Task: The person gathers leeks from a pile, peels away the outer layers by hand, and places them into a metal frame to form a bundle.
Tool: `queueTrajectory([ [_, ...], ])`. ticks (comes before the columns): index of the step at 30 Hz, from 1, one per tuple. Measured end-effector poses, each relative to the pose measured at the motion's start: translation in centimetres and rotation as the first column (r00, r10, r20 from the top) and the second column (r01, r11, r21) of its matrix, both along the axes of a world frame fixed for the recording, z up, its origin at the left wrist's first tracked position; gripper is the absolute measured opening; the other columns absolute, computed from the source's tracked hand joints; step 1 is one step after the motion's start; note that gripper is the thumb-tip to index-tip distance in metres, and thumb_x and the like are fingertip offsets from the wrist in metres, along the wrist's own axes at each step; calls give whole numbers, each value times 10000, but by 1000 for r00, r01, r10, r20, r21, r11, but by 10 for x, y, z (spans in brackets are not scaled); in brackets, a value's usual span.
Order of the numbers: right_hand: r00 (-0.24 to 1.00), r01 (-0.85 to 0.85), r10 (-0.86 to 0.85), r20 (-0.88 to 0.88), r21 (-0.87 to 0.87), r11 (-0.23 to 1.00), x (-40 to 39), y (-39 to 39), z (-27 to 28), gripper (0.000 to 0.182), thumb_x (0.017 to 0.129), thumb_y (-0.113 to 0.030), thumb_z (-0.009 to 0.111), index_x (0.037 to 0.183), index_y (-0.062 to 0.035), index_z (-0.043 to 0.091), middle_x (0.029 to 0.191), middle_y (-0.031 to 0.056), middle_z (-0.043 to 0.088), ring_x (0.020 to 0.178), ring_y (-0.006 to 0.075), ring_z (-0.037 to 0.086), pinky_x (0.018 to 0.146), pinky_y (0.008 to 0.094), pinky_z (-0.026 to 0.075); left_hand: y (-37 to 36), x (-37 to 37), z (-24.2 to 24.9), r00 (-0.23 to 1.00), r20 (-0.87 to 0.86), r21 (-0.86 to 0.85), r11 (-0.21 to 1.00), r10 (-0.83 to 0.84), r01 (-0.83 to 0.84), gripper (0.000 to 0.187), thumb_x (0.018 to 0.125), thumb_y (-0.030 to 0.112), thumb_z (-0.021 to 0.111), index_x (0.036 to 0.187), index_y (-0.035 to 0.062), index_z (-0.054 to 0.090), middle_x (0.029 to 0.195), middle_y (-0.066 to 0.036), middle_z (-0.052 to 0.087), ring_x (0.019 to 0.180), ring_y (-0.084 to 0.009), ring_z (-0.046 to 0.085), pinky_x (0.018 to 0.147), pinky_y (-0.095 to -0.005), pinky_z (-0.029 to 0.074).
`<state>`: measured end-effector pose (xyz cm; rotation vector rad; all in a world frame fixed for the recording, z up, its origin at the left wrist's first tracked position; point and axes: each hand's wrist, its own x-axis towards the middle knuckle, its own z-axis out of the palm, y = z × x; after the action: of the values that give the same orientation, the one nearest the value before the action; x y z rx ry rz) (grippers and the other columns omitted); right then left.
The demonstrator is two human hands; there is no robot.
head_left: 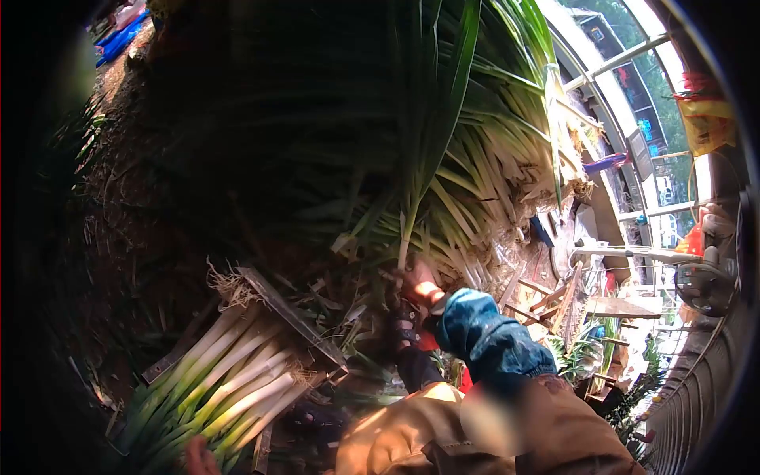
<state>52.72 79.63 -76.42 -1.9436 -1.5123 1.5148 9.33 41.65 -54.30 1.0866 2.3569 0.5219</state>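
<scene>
My right hand (419, 284), in a blue sleeve, is closed around the white lower stalk of a leek (409, 229). Its long green leaves rise toward the top of the view. Behind it lies a large heap of leeks (475, 174), roots to the right. At the lower left, a row of leeks (237, 368) with white stalks and roots lies against a wooden board (293, 321). Over the green part of this row, my left hand (199, 457) shows only its fingers at the bottom edge, stretched out with nothing visible in them.
Wooden slats (566, 301) and scraps lie right of my sleeve. My brown-trousered legs (396, 423) fill the bottom centre. A window with metal bars (633, 63) curves along the upper right. Loose leaf trimmings (336, 305) are scattered in the middle, and deep shadow covers the upper left.
</scene>
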Motion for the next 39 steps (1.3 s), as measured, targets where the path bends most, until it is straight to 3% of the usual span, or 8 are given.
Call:
queueTrajectory([
  [9,752,-630,354,556,448,634,31,97,-66,276,850,-263,603,980,-25,659,863,166,640,816,346,610,700,426,483,121,200,37,875,462,-88,974,-147,210,215,904,97,533,1059,-40,595,995,-174,629,909,-309,608,795,-388,480],
  [12,965,-83,122,-233,170,982,-15,66,54,317,845,-290,613,971,-1,650,812,133,638,758,208,594,693,359,474,149,225,-13,793,608,-208,972,42,107,539,756,35,662,1254,-25,467,1166,-175,545,1086,-305,526,967,-377,401],
  [15,909,-298,299,-291,52,953,-38,44,176,314,830,-211,659,1045,11,605,795,79,622,774,128,561,726,338,467,207,276,-13,900,435,80,997,-37,2,690,674,48,731,1285,-10,417,1154,-163,539,1101,-309,506,975,-382,384],
  [18,770,-207,127,-625,-56,977,-58,23,241,279,848,-227,649,978,12,588,788,112,594,766,129,562,705,322,464,169,319,-67,389,847,-180,884,362,-431,675,696,137,776,1261,6,431,965,-116,612,871,-218,614,776,-356,526],
  [26,673,-209,428,-603,399,893,-22,113,376,315,909,-273,582,1114,-38,537,919,148,585,865,268,608,744,346,485,304,330,83,-143,928,-357,931,345,-69,178,906,160,566,1017,24,599,933,-133,630,742,-251,607,647,-354,495],
  [30,965,-211,243,98,842,496,69,238,374,439,760,-124,709,1133,-32,496,1065,187,541,979,335,569,823,368,479,417,342,140,-9,989,-145,970,146,-197,228,846,114,621,1035,19,536,698,-82,559,535,-155,533,488,-338,492],
  [32,801,-465,5,598,617,634,135,285,346,813,659,-255,796,1324,-47,378,1297,219,430,1177,390,452,971,477,385,445,345,137,-59,987,-161,970,152,-185,213,845,105,616,1028,21,547,695,-87,562,515,-153,506,468,-338,472],
  [39,542,-694,83,836,390,605,251,381,303,953,582,-378,815,1366,-84,360,1359,189,384,1281,403,311,1016,578,282,475,359,79,-167,925,-365,922,343,-129,193,843,107,632,1010,39,562,709,-90,566,513,-155,503,467,-342,469],
])
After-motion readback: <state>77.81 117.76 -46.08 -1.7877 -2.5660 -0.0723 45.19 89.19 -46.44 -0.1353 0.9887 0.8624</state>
